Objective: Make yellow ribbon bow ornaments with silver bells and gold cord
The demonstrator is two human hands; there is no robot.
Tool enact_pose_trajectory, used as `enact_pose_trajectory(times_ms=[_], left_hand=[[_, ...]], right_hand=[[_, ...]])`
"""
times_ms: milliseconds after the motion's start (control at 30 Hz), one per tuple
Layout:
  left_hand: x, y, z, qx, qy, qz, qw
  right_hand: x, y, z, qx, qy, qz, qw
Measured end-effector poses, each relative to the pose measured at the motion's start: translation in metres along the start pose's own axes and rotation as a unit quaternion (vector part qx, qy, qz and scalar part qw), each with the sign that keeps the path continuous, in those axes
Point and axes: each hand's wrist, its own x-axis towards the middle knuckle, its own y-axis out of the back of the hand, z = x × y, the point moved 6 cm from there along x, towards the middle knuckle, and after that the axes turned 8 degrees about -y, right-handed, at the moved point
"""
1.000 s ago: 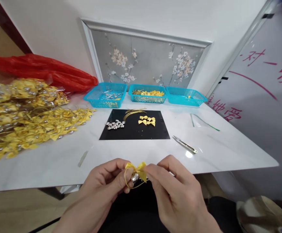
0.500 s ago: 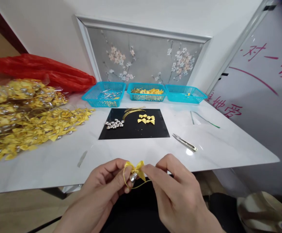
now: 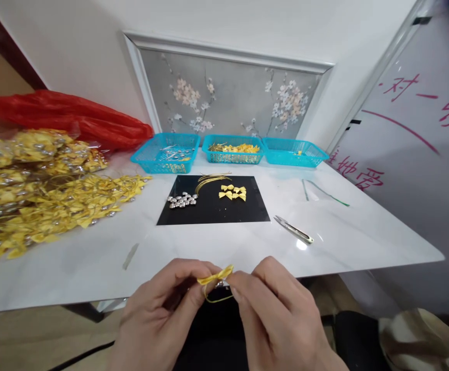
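A yellow ribbon bow (image 3: pixel 216 276) is held between my two hands in front of the table edge, seen nearly edge-on. My left hand (image 3: pixel 166 301) pinches its left side between thumb and fingers. The fingertips of my right hand (image 3: pixel 278 304) are closed at its right end. Beneath the bow a silver bead (image 3: pixel 220 284) shows only in part. A thin yellow cord (image 3: pixel 217 301) loops below the bow and runs to my right fingertips. On the black mat (image 3: pixel 209 214) lie silver beads (image 3: pixel 183 200), several yellow bows (image 3: pixel 232 192) and some golden cords (image 3: pixel 211 179).
Thread snips (image 3: pixel 294 230) lie right of the mat on the white table (image 3: pixel 348 234). Blue baskets stand at the back: left (image 3: pixel 151 162), middle (image 3: pixel 234 158) and right (image 3: pixel 294 159). Bagged yellow bows with beads (image 3: pixel 54 206) and a red bag (image 3: pixel 66 116) fill the left side.
The bow has tipped from facing me to nearly edge-on, hiding most of the bead. The cord loop now hangs smaller beneath it. Both hands stay closed at the bow.
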Motion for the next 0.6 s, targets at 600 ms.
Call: enact_pose_trajectory(times_ms=[600], left_hand=[[-0.013, 0.005, 0.007, -0.079, -0.097, 0.034, 0.992]], right_hand=[[-0.011, -0.002, -0.003, 0.033, -0.082, 0.034, 0.996]])
